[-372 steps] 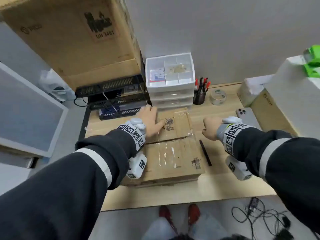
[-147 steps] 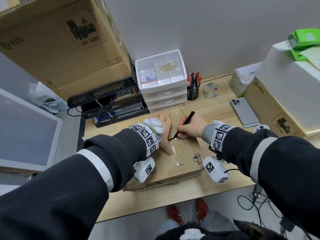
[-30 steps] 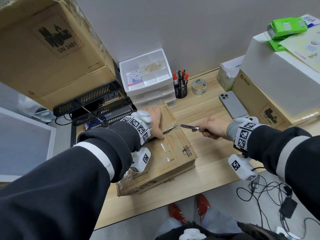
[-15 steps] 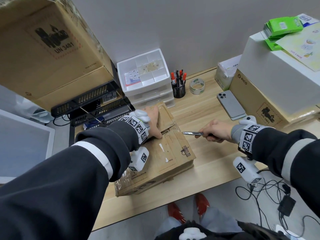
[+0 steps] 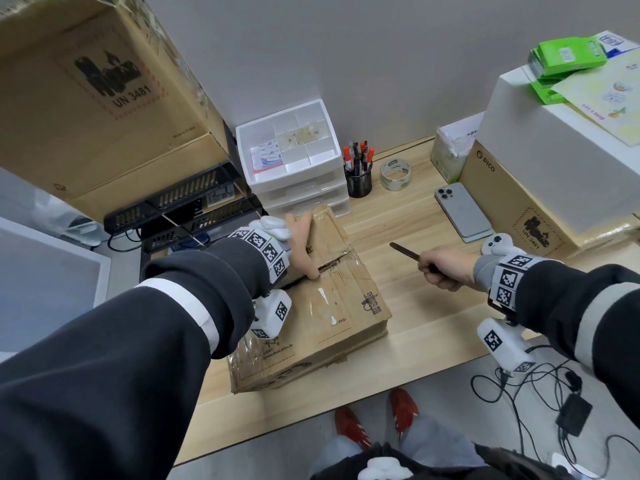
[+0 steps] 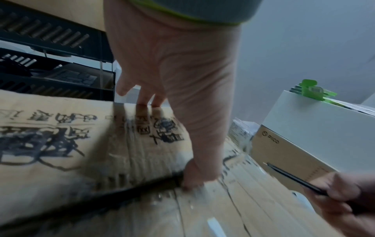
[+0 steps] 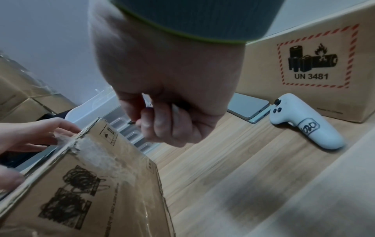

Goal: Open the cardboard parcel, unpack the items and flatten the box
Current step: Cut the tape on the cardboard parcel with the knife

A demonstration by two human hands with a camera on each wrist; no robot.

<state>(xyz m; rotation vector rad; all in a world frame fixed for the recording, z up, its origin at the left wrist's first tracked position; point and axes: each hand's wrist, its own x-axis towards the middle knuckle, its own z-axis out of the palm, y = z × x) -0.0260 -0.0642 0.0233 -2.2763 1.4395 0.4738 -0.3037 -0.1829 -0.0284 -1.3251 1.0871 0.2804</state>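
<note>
Wood desk (image 5: 398, 237), parcel (image 5: 332, 317) lies flat near its front edge, centre seam slit. My left hand (image 5: 301, 244): fingers straight on the far flap (image 5: 332, 233), thumb hooked under its cut edge. My right hand (image 5: 446, 268) fisted round the cutter (image 5: 403, 250), clear of the parcel. Likely light, stiff corrugated, tape slick. I'd lift by that free edge.

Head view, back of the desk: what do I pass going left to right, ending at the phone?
Black tray rack → white drawer unit → pen cup → tape roll → phone.
</note>
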